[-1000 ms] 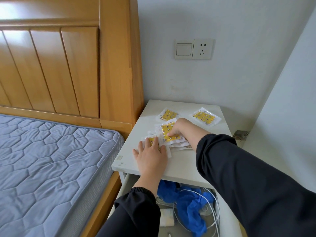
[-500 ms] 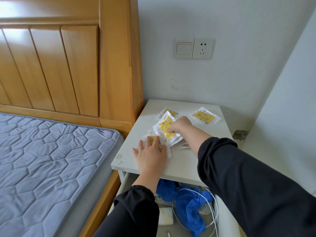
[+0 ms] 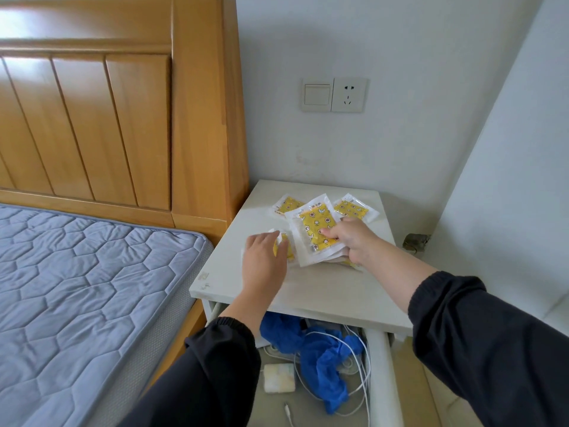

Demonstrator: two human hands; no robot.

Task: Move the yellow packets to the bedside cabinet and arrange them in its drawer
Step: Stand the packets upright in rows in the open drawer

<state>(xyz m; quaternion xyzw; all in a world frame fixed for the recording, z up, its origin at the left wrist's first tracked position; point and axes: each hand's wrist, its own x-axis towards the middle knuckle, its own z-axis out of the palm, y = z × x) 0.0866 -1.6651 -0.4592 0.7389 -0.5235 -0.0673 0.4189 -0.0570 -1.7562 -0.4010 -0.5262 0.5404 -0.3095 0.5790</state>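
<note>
— What sat nearest you?
— The open drawer (image 3: 380,380), with the blue cloth (image 3: 320,359) and white cables (image 3: 358,365) lying in it as before.
— And your hands?
— Your left hand (image 3: 264,257) had lain flat on a yellow packet (image 3: 288,253) a second earlier. Now its fingers had curled round that packet's edge on the bedside cabinet (image 3: 323,291). Just beyond, your right hand (image 3: 354,241) pinched the stack of packets (image 3: 317,229), thumb on top, and had tipped it up higher off the cabinet.
— Farther back?
— A loose packet (image 3: 288,204) and a second loose packet (image 3: 351,209) lay flat near the wall, unmoved.
</note>
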